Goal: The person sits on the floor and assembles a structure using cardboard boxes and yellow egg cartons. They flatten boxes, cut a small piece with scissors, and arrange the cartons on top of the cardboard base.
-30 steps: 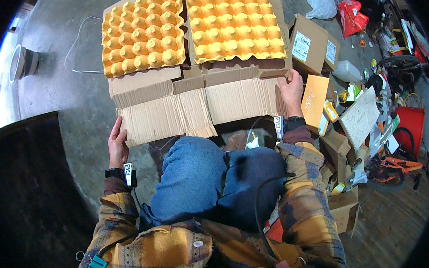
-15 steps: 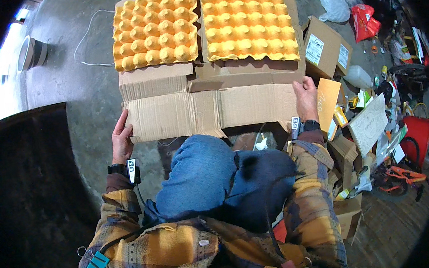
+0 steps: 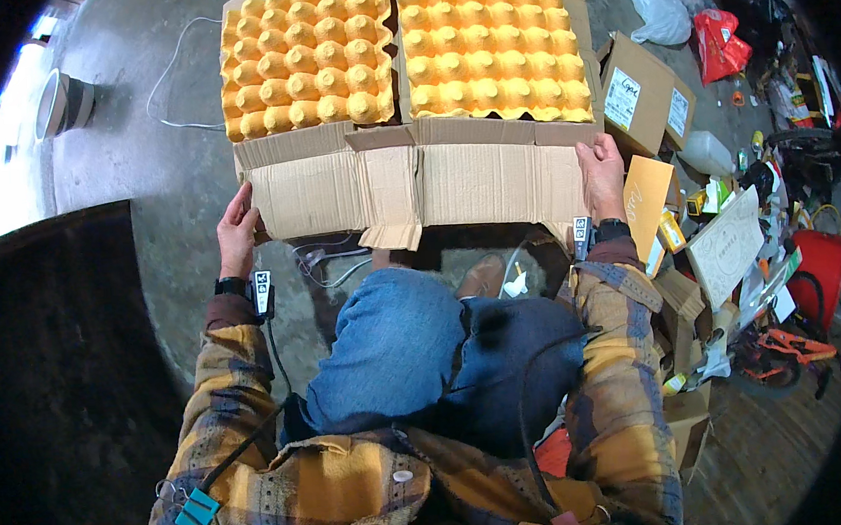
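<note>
I judge the work half done: two orange egg trays [image 3: 406,49] already lie inside the cardboard box [image 3: 415,180] on the floor, and my left hand [image 3: 239,231] and right hand [image 3: 602,174] each close their grip on its front flaps, not folded shut yet

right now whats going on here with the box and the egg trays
A person crouching on a concrete floor grips a large open cardboard box by its near side, left hand at the left corner, right hand at the right corner. The near flaps hang open towards the knees. Inside, two orange egg trays lie side by side, filling the box. Smaller cardboard boxes and clutter sit to the right.
</note>
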{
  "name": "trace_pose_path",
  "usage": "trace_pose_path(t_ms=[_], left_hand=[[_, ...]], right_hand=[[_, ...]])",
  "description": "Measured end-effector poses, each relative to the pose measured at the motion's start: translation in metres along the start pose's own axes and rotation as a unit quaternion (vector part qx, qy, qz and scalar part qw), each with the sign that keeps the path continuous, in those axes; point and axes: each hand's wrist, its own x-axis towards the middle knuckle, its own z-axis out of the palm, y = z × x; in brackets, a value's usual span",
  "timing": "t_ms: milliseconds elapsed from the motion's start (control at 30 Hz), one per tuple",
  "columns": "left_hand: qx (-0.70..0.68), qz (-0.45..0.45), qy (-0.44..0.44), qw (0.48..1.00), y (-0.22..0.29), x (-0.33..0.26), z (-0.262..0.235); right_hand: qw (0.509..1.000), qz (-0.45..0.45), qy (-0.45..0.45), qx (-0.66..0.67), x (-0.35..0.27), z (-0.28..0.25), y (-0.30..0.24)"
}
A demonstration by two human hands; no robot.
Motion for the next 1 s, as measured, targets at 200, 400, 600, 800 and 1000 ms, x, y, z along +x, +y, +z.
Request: trace_pose_path(t_ms=[200,400,600,800,1000], left_hand=[[0.238,0.157,-0.048,0.957,-0.021,0.022,0.004],[0.460,0.198,0.007,0.866,-0.008,0.004,0.023],[0.482,0.425,-0.058,0.764,0.011,-0.029,0.085],[0.538,0.472,-0.240,0.656,0.029,-0.015,0.153],[0.582,0.398,-0.243,0.667,0.024,-0.002,0.187]], right_hand=[[0.998,-0.028,0.027,-0.040,0.006,0.008,0.017],[0.973,-0.061,0.095,-0.200,0.008,0.012,0.026],[0.970,-0.046,0.120,-0.205,-0.002,0.020,0.013],[0.976,-0.024,0.139,-0.165,-0.007,0.025,0.015],[0.969,-0.031,0.162,-0.184,0.000,0.026,0.018]])
